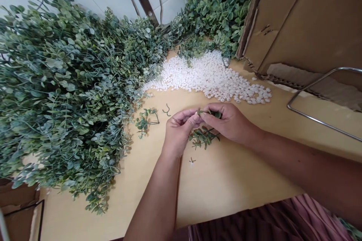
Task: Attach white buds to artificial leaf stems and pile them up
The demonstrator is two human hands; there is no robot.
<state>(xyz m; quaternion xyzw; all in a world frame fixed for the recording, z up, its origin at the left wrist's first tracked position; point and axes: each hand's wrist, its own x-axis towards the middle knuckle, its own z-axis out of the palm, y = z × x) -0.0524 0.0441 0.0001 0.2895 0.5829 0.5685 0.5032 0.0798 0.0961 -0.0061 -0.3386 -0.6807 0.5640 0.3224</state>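
My left hand (181, 126) and my right hand (224, 120) meet over the middle of the table. Between the left thumb and forefinger is a small white piece (197, 113), pinched at the end of a green stem. The right fingers grip an artificial leaf sprig (216, 114), whose leaves partly show behind them. Another leafy sprig (204, 137) is just below the hands; whether it joins the held one I cannot tell. A small cut sprig (144, 120) and a bent bit of stem (166, 110) lie left of my left hand.
A big heap of artificial foliage (70, 90) covers the left side, with more greenery (223, 3) at the back. White plastic beads (203, 75) are spread behind my hands. A cardboard box (305, 22) and bent metal rod (316, 118) stand right. A tiny scrap (192, 161) lies nearer.
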